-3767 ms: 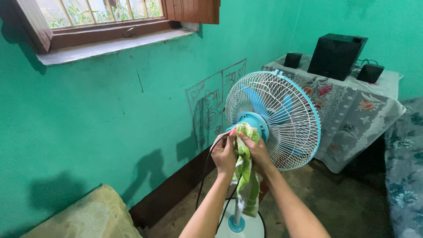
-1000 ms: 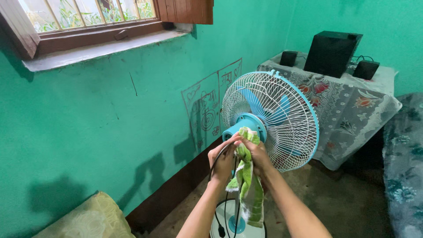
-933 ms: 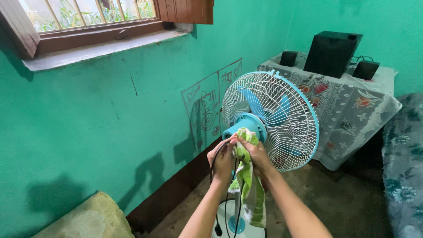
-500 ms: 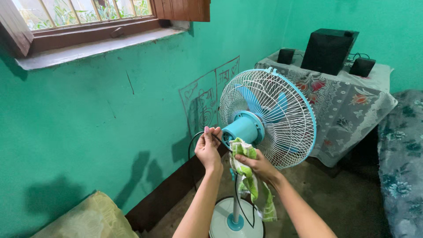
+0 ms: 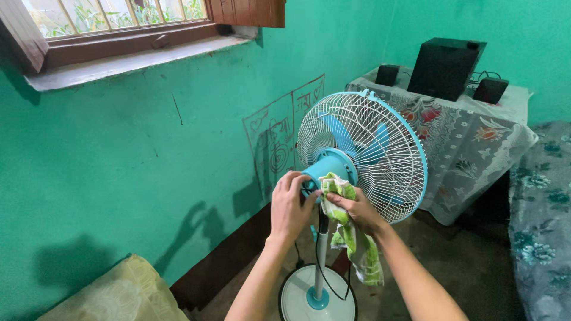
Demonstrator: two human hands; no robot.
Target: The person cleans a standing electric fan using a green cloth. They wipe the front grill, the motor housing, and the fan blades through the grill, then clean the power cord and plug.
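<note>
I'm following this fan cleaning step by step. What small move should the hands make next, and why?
Probably rub the cloth around the blue motor housing. The right hand already presses the cloth against it, and the left hand rests on its rear end, seemingly steadying the fan.

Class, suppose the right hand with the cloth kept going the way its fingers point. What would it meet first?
Probably the fan's blue motor housing: the right hand already presses the cloth against it.
</note>
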